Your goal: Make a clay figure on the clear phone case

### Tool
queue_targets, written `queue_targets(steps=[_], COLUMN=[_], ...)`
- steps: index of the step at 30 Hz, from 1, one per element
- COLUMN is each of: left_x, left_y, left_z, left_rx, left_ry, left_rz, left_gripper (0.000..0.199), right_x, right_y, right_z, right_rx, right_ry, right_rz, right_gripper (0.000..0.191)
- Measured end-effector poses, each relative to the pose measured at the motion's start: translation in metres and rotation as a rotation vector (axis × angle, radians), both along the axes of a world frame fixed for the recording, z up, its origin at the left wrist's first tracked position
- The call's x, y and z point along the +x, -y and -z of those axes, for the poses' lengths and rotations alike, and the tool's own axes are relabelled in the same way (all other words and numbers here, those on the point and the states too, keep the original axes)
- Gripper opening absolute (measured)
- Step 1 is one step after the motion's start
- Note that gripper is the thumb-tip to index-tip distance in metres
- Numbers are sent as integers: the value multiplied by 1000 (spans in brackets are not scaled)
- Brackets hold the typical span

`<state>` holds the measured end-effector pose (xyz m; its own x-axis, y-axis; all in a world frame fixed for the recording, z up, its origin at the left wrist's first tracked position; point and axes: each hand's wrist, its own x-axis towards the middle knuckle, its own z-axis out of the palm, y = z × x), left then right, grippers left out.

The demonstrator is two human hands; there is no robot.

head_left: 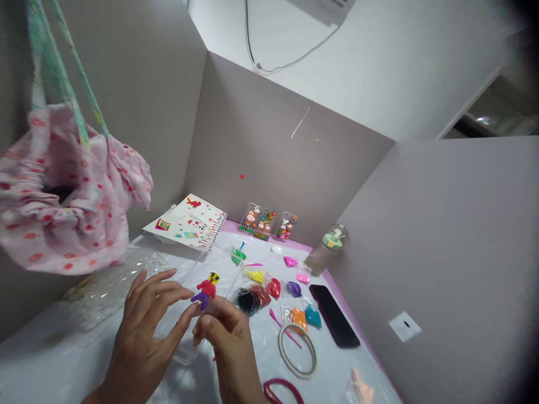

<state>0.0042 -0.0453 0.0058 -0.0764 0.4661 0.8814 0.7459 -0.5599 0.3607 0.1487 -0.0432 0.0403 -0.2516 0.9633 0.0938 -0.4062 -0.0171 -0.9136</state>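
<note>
A small clay figure (207,288) with a yellow-and-black head, red top and purple legs lies against a clear plastic case (225,283), whose outline is hard to follow. My left hand (145,331) has its thumb and index finger on either side of a purple leg, its other fingers stretched out. Below the figure, my right hand (231,336) is closed, thumb against fingers, on the edge of the clear case. Near the right hand lie black clay (247,302) and brown clay (260,295) in clear wrappers.
Wrapped clay lumps, a tape roll (297,350), a pink tool (286,328), red scissor handles (284,390) and a black phone (334,315) lie on the right. Behind stand decorated cases (286,225), a notebook (189,221) and a bottle (332,241). A pink cloth bag (84,224) hangs left.
</note>
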Motion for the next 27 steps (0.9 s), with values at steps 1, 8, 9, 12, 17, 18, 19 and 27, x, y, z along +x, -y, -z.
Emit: queue_targets(steps=[1,8,9,12,17,18,19,27], left_x=[0,4,5,5,2,2,2,5], left_y=[0,-4,-4,-3,-2,-3,-3,0], left_z=[0,0,0,0,3,3,3,1], left_rx=[11,9,7,-2,3,3,3,57], left_ry=[-2,-9,-12,1,26,23,22,58], left_rz=[1,4,8,11,25,29,31,22], left_gripper=[9,7,7,8,10,10,10,11], right_x=[0,0,-1,-2,-4,-4,-4,-2], right_y=[0,-1,0,0,1,1,1,-2], right_z=[1,4,4,6,8,8,8,15], right_rx=[-6,-13,-6,14,10,12,16,-16], right_ry=[-3,7,2,-41,-78,-75,-72,-101], right_rz=[1,8,9,-2,-25,-29,-32,15], right_gripper=[15,14,12,17,18,18,19,34])
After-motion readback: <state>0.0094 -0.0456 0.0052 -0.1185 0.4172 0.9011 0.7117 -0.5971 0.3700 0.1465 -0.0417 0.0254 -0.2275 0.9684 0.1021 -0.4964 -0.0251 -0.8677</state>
